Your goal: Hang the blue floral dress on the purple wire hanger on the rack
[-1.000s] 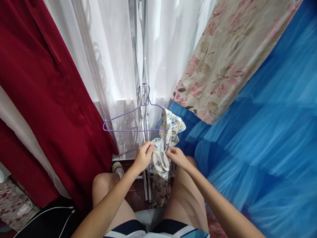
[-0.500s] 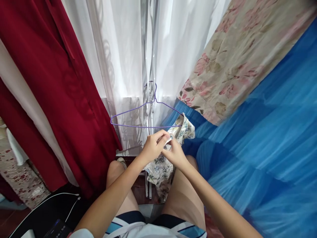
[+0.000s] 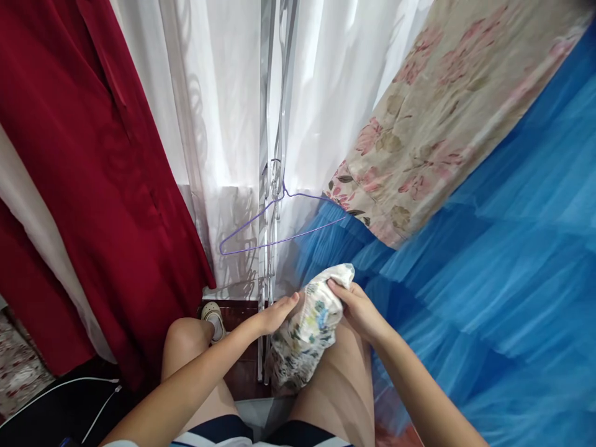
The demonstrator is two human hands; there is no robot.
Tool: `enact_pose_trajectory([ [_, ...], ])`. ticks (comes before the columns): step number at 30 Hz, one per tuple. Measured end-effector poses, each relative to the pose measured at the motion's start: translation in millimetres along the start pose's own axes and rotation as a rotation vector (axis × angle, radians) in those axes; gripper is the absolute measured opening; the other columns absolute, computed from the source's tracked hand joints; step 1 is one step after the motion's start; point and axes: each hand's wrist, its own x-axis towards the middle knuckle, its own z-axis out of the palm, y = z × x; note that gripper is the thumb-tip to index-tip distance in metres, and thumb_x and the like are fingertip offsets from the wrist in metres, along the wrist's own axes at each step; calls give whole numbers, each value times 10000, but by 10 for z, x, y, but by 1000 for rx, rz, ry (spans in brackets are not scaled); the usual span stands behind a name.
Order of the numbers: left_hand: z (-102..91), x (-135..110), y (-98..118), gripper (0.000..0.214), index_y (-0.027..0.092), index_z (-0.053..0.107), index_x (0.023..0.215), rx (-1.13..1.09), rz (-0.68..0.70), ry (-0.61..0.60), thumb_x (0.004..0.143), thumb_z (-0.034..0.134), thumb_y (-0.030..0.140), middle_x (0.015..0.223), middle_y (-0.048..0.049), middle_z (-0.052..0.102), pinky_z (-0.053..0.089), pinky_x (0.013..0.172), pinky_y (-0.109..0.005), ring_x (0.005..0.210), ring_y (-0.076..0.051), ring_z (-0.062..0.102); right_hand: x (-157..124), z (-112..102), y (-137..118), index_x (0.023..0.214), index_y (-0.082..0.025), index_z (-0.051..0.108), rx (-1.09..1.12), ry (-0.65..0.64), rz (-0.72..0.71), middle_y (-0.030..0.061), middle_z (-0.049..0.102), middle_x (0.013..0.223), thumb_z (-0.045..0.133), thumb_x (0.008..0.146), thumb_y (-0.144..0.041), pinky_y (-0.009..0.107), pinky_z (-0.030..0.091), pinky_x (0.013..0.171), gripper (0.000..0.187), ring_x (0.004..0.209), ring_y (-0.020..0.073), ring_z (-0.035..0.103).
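Note:
A small floral garment point(image 3: 305, 329), white with blue and green print, is bunched over my right thigh. My right hand point(image 3: 356, 307) grips its upper edge with fingers closed. My left hand point(image 3: 274, 313) rests against the cloth's left side, fingers stretched out along it. A thin purple wire hanger point(image 3: 279, 226) hangs bare on a metal rack pole point(image 3: 266, 155) just above my hands, tilted down to the left.
A dark red garment point(image 3: 79, 174) hangs at the left, white sheer curtains point(image 3: 223, 112) behind the rack. A beige floral cloth point(image 3: 447, 105) and a blue tulle skirt point(image 3: 488, 285) fill the right. A black surface with a white cable point(image 3: 88, 403) lies at bottom left.
The floral garment has come off the hanger's right end and dropped to my lap. Both hands moved down with it; the hanger now hangs bare and tilted.

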Motion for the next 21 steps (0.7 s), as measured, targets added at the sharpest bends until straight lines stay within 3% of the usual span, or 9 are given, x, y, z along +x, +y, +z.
enact_pose_trajectory([
  [3, -334, -210, -87, 587, 182, 563, 643, 225, 11, 54, 954, 326, 621, 681, -26, 580, 489, 799, -326, 700, -168, 545, 37, -86, -121, 792, -177, 705, 87, 1, 87, 96, 718, 750, 735, 740, -484, 351, 528, 676, 313, 658, 247, 670],
  [5, -679, -372, -81, 545, 185, 502, 551, 430, 62, 56, 919, 451, 583, 590, 3, 496, 462, 867, -336, 638, -148, 495, 94, -147, -176, 768, -180, 705, 53, 12, 60, 82, 710, 712, 746, 733, -468, 340, 520, 634, 292, 623, 237, 658],
  [8, -1214, -660, 27, 381, 198, 578, 610, 735, 62, 130, 892, 545, 452, 621, 11, 538, 370, 1037, -388, 673, -148, 528, 245, -233, -226, 738, -197, 702, -127, 81, -90, 51, 683, 652, 730, 746, -488, 315, 482, 551, 293, 578, 223, 620],
  [12, -1734, -951, 327, 191, 233, 661, 858, 978, 24, 273, 900, 503, 332, 893, -32, 667, 316, 1089, -443, 924, -208, 591, 548, -231, -288, 731, -191, 692, -430, 95, -350, 38, 680, 720, 674, 790, -470, 295, 461, 603, 286, 691, 229, 615],
  [17, -2079, -900, 660, 259, 214, 613, 1018, 919, -29, 427, 943, 421, 370, 1060, -75, 669, 439, 932, -367, 985, -239, 594, 1019, -70, -410, 766, -167, 641, -622, 171, -551, 24, 631, 734, 507, 894, -474, 274, 414, 641, 359, 707, 194, 557],
  [21, -2274, -651, 668, 277, 202, 578, 1016, 849, -37, 457, 956, 384, 390, 1067, -61, 666, 448, 881, -313, 975, -223, 600, 1359, -31, -388, 616, -174, 527, -742, 210, -459, 4, 518, 580, 482, 886, -497, 265, 324, 546, 423, 566, 149, 444],
])
